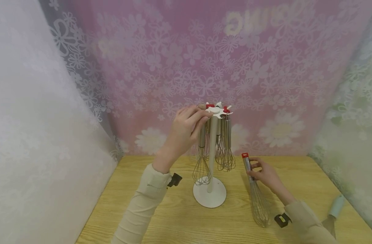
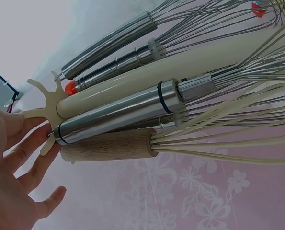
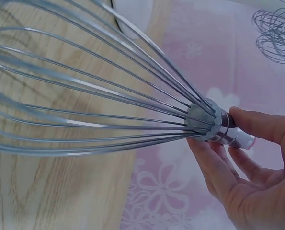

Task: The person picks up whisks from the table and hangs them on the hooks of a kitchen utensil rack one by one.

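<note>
Near the table's middle stands a white whisk stand [image 1: 209,200] with a round base and a hooked top. Several whisks hang from it, among them a steel one [image 2: 118,112] and one with a wooden handle [image 2: 108,146]. My left hand [image 1: 183,125] pinches the left edge of the stand's top between thumb and fingers. To the right, my right hand [image 1: 267,174] grips the steel handle of a big balloon whisk [image 1: 259,208] with a red end loop. Its wires spread toward the camera in the right wrist view, and the fingers [image 3: 211,165] wrap the handle close behind the collar.
At the right edge of the wooden table [image 1: 161,220] lies a utensil with a pale blue handle [image 1: 337,206], partly covered by my right sleeve. A flowered pink cloth [image 1: 186,67] hangs behind the table, with pale cloth walls at both sides.
</note>
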`<state>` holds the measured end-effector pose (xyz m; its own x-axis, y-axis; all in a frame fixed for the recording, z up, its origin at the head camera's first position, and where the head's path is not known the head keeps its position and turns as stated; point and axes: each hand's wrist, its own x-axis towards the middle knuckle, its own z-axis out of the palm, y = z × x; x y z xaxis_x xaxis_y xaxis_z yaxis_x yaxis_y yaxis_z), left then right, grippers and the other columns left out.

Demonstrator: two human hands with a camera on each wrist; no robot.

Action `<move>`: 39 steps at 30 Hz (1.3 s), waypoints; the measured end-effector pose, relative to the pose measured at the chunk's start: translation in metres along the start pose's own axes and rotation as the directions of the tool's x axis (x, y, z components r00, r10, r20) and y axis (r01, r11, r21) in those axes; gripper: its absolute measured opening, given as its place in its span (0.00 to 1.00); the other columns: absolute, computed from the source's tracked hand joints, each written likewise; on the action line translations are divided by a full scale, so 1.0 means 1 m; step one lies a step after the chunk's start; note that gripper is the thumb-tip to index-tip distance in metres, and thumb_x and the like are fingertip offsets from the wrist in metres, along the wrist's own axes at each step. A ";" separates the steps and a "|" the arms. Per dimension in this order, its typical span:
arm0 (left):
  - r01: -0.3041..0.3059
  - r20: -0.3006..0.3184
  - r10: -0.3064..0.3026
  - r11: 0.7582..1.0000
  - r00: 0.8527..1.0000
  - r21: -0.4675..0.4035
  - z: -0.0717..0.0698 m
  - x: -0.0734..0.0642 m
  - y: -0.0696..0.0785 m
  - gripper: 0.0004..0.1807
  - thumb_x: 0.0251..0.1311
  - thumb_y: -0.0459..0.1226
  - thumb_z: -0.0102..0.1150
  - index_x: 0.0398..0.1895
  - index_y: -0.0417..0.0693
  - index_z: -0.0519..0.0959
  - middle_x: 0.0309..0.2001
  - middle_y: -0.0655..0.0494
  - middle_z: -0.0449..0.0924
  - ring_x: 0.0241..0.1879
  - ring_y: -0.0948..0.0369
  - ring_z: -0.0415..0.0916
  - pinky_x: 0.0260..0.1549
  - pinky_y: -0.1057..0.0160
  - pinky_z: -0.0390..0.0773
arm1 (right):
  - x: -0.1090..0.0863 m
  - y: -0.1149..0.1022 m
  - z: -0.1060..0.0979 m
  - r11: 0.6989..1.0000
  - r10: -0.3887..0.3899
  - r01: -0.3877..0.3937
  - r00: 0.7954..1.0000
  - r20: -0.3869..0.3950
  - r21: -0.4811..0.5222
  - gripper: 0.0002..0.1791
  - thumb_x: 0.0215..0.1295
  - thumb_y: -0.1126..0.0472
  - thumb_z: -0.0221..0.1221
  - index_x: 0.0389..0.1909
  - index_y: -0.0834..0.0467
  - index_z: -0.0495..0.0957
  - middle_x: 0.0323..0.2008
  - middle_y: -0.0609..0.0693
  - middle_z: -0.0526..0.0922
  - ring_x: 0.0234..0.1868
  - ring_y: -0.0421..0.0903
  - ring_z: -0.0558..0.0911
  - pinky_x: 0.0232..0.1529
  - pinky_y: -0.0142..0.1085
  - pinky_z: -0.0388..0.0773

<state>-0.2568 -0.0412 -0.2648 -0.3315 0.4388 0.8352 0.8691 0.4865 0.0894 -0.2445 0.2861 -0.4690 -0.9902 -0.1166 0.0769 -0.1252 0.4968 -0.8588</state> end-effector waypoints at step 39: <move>-0.002 -0.027 0.006 0.992 1.000 0.123 0.006 0.003 0.009 0.10 0.72 0.41 0.58 0.45 0.47 0.85 0.42 0.55 0.83 0.44 0.57 0.78 0.61 0.53 0.71 | -0.013 -0.046 0.001 0.958 -0.270 0.287 0.893 -0.360 -0.005 0.33 0.68 0.64 0.65 0.73 0.57 0.66 0.51 0.36 0.76 0.41 0.28 0.81 0.37 0.25 0.80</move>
<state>-0.2518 -0.0310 -0.2642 -0.3166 0.4209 0.8501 0.8183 0.5744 0.0204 -0.2255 0.2640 -0.4304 -0.8729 0.0715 0.4826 -0.4046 0.4466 -0.7981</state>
